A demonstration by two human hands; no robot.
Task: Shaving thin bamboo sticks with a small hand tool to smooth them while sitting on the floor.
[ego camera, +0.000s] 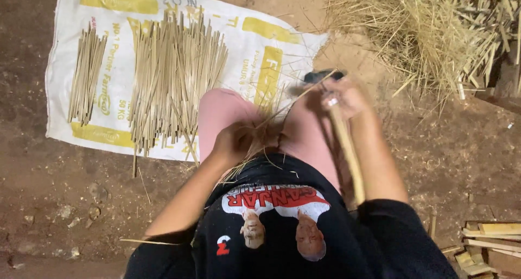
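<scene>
My left hand point(234, 142) rests on my lap, closed around a thin bamboo stick point(287, 106) that runs up to the right. My right hand point(343, 97) is blurred and grips a knife with a long wooden handle point(347, 154) and a dark blade point(321, 76), held against the stick's far end. Thin shavings point(255, 154) lie across my pink-clad knees. I sit on the ground in a black printed shirt.
A white woven sack point(255, 46) is spread on the dirt ahead, bearing a large pile of cut bamboo sticks point(173, 75) and a smaller pile point(87, 73). A heap of shavings point(429, 29) lies at the upper right. Bamboo offcuts point(488, 244) sit at the lower right.
</scene>
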